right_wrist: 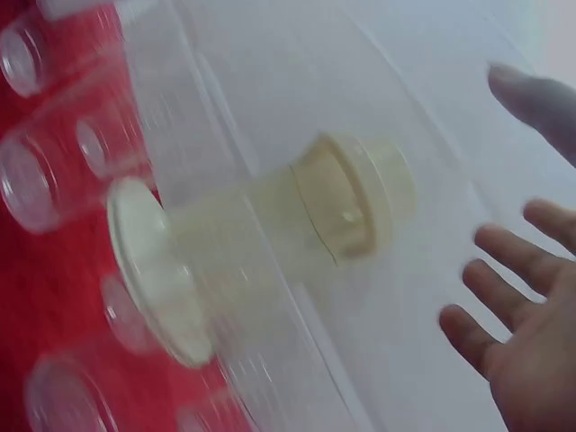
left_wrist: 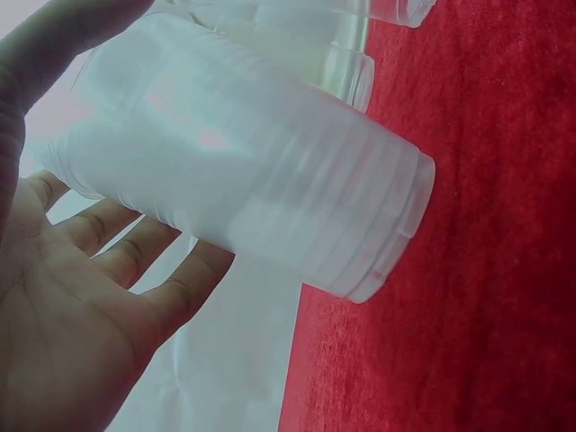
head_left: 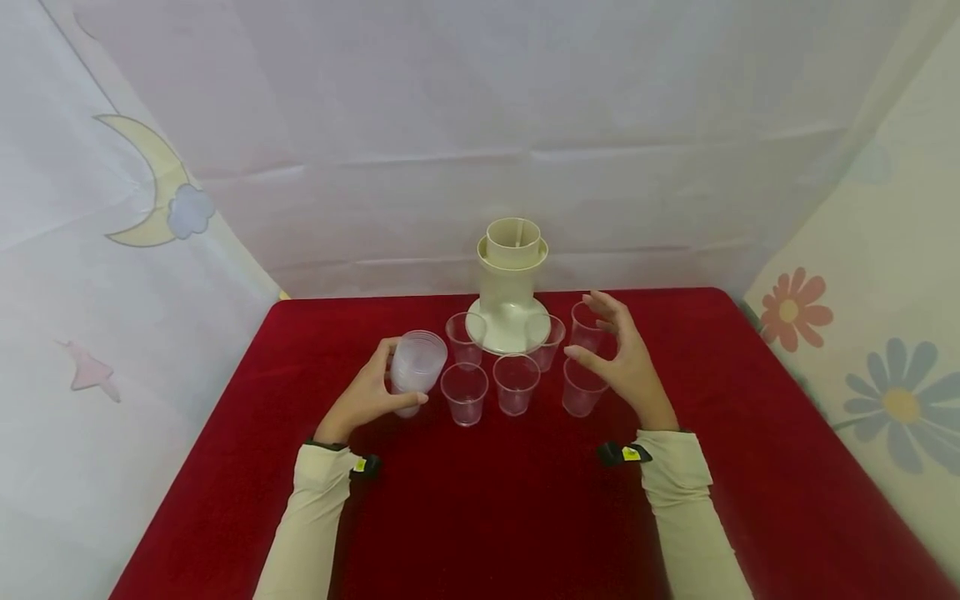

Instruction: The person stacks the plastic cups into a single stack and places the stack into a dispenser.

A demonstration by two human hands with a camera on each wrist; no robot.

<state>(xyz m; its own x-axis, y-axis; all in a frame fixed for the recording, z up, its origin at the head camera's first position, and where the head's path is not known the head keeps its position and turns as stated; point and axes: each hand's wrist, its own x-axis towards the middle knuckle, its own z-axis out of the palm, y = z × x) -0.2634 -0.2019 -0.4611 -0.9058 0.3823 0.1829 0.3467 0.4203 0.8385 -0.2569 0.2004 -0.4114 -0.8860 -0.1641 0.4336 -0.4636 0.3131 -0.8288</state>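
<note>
A stack of clear plastic cups (head_left: pixel 417 364) is in my left hand (head_left: pixel 369 396), with the thumb on the near side and the fingers behind. Seen from the left wrist, the nested cups (left_wrist: pixel 270 162) lean, with their bottoms toward the red cloth. My right hand (head_left: pixel 628 367) is raised by the right-hand cups, fingers spread and nothing held, as the right wrist view also shows. Single clear cups stand in two rows between the hands, among them a front left cup (head_left: pixel 465 394), a front middle cup (head_left: pixel 516 385) and a front right cup (head_left: pixel 582 390).
Behind the cups stands a cream plastic holder (head_left: pixel 507 292) with a round base and a tube-shaped top. A red cloth (head_left: pixel 480 508) covers the table. Pale printed curtains (head_left: pixel 420 125) hang at the back and both sides.
</note>
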